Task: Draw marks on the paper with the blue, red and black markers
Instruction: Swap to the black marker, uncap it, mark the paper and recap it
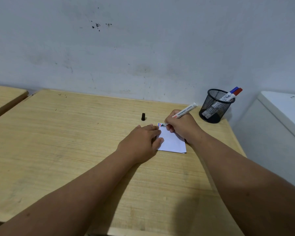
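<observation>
Black marker (184, 111) is pinched in your right hand (180, 126), fingers pressed together round the lower barrel, tip down at the far left corner of the paper (173, 142). Barrel slants up and away to the right, toward the mesh pen cup (215, 106).

Left hand (143, 140) lies flat, fingers spread lightly, palm down on the paper's left edge, pinning it. It grips nothing.

Paper sits on the wooden desk (75, 142), near the right side, between your two hands. Short blue and red strokes (159, 124) already show at that corner, right beside the tip.

Step in hand, as I read it: the black mark, last of the three colours. Blue marker (233, 91) and red marker (238, 92) stand capped in the cup. Black cap (143, 116) stands loose on the desk, apart from the paper, beyond your left hand.

Next move likely calls for: a short stroke under the red one, keep the left hand pressing so the sheet doesn't slide, then reach for the cap.

Pose: both forearms extended forward, converging on the sheet; right wrist rests at the paper's right edge.
</observation>
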